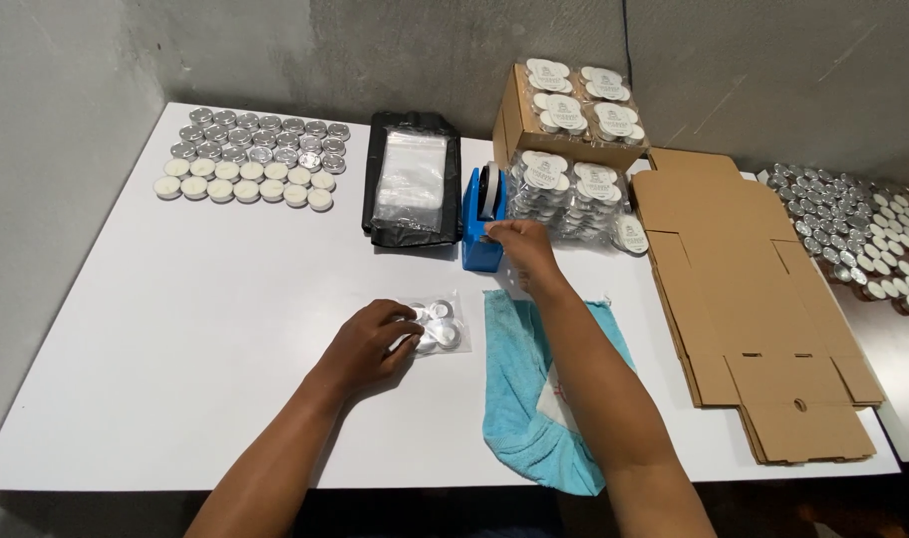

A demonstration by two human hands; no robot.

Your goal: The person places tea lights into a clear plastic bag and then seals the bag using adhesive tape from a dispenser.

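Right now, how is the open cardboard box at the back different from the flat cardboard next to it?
The open cardboard box is folded up and stands against the wall; the flat cardboard lies unfolded in a stack. The box holds clear packs of tealights; the flat cardboard holds nothing. The box looks smaller than the spread-out sheets. Both are brown and sit on the white table.

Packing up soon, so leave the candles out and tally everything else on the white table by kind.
Blue tape dispenser, at the right hand: 1
Blue cloth: 1
Black bag with clear bags on it: 1
Open cardboard box: 1
Stack of flat cardboard: 1
Total: 5
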